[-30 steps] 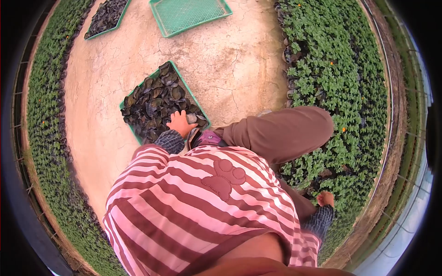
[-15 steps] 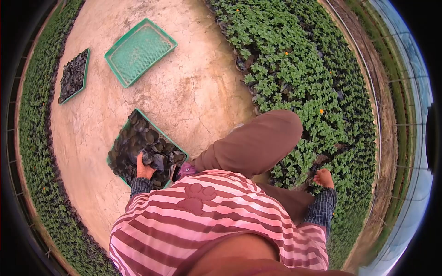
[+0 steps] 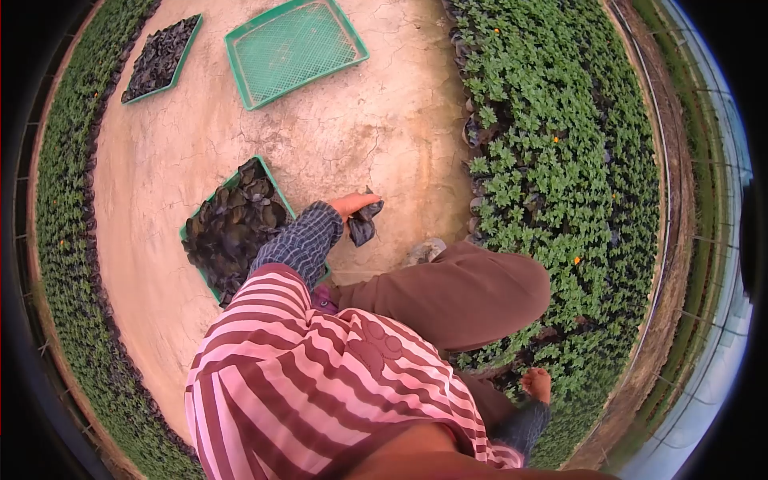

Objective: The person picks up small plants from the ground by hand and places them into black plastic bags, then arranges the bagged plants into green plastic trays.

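My left hand (image 3: 353, 206) is closed on a black plastic pot (image 3: 362, 227), a soft, crumpled bag held over the bare ground to the right of the filled tray. That green tray (image 3: 278, 189) is heaped with dark pots (image 3: 232, 228), and my left sleeve passes over its right side. My right hand (image 3: 537, 384) is at the lower right beside my knee, near the green plants (image 3: 552, 160). Its fingers look curled, and whatever they may hold is too small to make out.
An empty green mesh tray (image 3: 296, 52) lies farther up on the cracked ground (image 3: 384, 104). Another tray of dark pots (image 3: 162, 58) is at the upper left. A strip of plants (image 3: 68, 200) runs along the left edge. My bent leg (image 3: 448, 296) lies between tray and plants.
My left hand has left the heaped tray and moved right with a black pot. My right hand appears lower and farther left. The trays have shifted in view as the camera moved.
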`<act>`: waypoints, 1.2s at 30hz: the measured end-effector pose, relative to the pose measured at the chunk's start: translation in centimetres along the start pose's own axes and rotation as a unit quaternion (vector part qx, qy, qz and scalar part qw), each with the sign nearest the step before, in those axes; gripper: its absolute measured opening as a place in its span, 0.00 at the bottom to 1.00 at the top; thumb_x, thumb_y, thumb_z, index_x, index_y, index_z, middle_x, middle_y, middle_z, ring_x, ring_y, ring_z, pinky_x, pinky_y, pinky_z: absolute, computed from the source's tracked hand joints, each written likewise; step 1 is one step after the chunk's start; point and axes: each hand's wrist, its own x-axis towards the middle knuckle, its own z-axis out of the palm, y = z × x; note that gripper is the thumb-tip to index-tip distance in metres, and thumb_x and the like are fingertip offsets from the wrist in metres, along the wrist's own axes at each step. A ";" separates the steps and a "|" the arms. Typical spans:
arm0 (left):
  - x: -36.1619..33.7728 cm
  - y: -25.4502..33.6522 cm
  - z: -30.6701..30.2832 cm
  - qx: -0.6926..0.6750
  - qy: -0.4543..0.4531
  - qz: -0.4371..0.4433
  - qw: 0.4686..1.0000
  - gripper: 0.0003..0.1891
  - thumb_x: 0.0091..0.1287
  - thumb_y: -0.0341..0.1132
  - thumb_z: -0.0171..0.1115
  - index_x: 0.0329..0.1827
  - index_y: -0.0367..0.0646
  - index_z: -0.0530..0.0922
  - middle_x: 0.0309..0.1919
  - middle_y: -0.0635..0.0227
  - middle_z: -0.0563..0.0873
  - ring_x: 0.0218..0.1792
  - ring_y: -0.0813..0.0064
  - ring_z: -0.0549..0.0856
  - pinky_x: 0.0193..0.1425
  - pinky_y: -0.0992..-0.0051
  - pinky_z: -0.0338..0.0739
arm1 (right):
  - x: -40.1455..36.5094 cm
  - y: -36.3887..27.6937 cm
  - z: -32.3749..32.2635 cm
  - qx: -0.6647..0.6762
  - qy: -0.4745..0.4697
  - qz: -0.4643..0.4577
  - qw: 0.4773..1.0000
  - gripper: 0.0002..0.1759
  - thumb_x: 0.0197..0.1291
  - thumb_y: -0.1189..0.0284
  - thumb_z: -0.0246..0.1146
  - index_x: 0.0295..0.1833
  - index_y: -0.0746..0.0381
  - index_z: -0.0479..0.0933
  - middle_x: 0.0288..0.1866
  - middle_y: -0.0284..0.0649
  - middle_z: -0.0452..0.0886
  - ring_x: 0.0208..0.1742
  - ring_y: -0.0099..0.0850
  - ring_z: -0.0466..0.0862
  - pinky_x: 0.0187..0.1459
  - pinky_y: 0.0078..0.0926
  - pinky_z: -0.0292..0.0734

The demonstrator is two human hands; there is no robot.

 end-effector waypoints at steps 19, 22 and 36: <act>0.0 19.7 -21.9 0.458 0.550 0.052 0.696 0.16 0.63 0.42 0.59 0.51 0.46 0.75 0.52 0.65 0.79 0.55 0.60 0.78 0.58 0.56 0.70 | 0.3 12.2 1.3 -0.409 -0.050 -0.169 0.895 0.12 0.59 0.75 0.53 0.28 0.71 0.75 0.20 0.48 0.80 0.18 0.34 0.82 0.17 0.30 0.76; 0.4 19.0 -19.7 0.588 0.542 0.096 0.592 0.13 0.62 0.43 0.58 0.44 0.46 0.78 0.47 0.65 0.80 0.50 0.60 0.79 0.52 0.56 0.72 | 0.6 11.0 2.0 -0.280 -0.062 -0.167 0.943 0.13 0.61 0.73 0.53 0.29 0.71 0.75 0.19 0.46 0.80 0.19 0.33 0.83 0.18 0.29 0.77; -3.1 11.4 -7.7 0.482 0.460 0.293 0.686 0.17 0.63 0.40 0.58 0.50 0.38 0.75 0.47 0.52 0.79 0.45 0.53 0.81 0.50 0.57 0.76 | -1.0 3.9 4.5 -0.285 0.079 0.053 0.954 0.20 0.48 0.53 0.65 0.28 0.62 0.85 0.29 0.46 0.86 0.33 0.33 0.87 0.39 0.36 0.82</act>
